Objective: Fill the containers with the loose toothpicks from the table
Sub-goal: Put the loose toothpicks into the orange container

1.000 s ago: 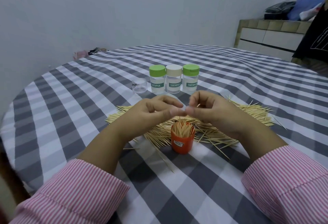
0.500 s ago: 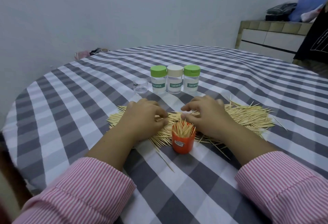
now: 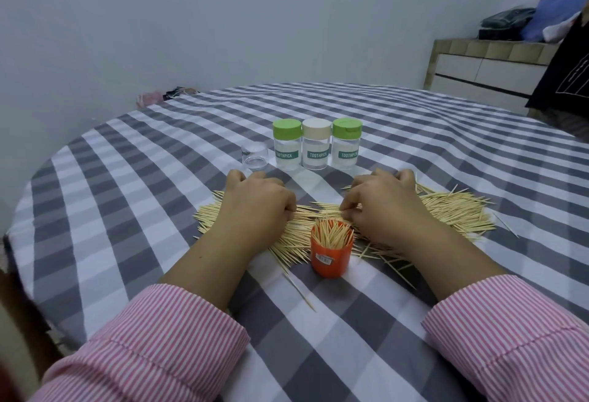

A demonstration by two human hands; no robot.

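I am looking down at a round table (image 3: pixel 134 210) covered in a grey and white checked cloth. My two hands rest knuckles-up on a wide heap of loose toothpicks (image 3: pixel 446 213) spread across the cloth in front of me. My left hand (image 3: pixel 255 204) has its fingers curled down into the heap; whether they pinch any sticks I cannot tell. My right hand (image 3: pixel 379 207) is also curled, its fingertips pinching at toothpicks just behind the one orange container (image 3: pixel 331 256), which stands upright between my wrists, open and packed with upright toothpicks. Farther back, three clear jars labelled "TOOTHPICK" (image 3: pixel 317 149) stand touching in a row: two with green lids, the middle one with a cream lid. One small clear cap (image 3: pixel 254 154) sits just left of them.
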